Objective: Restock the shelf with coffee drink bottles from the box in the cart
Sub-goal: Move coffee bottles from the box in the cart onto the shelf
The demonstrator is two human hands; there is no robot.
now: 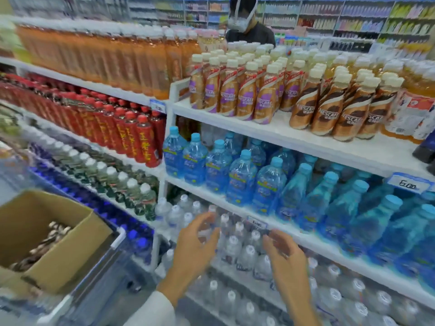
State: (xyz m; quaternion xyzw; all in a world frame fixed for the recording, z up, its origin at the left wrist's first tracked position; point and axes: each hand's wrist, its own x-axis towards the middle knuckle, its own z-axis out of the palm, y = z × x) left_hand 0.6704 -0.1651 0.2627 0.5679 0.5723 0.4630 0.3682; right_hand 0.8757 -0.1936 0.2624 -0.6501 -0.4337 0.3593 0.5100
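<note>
Coffee drink bottles with cream caps stand in rows on the top white shelf (294, 140): purple-labelled ones (244, 100) to the left, brown-labelled ones (329, 116) to the right. An open cardboard box (77, 250) sits in the cart at lower left, with bottle tops (44, 243) visible inside. My left hand (195, 245) and my right hand (284, 252) hover empty, fingers loosely spread, in front of the clear water bottles low on the shelving. Neither hand touches a bottle.
Blue-capped water bottles (242, 177) fill the middle shelf, clear ones (247, 255) the lower. Red bottles (138, 140) and orange drinks (131, 62) stand to the left. The cart's rim (117, 238) lies beside the shelving. A person (249, 27) stands behind the shelf.
</note>
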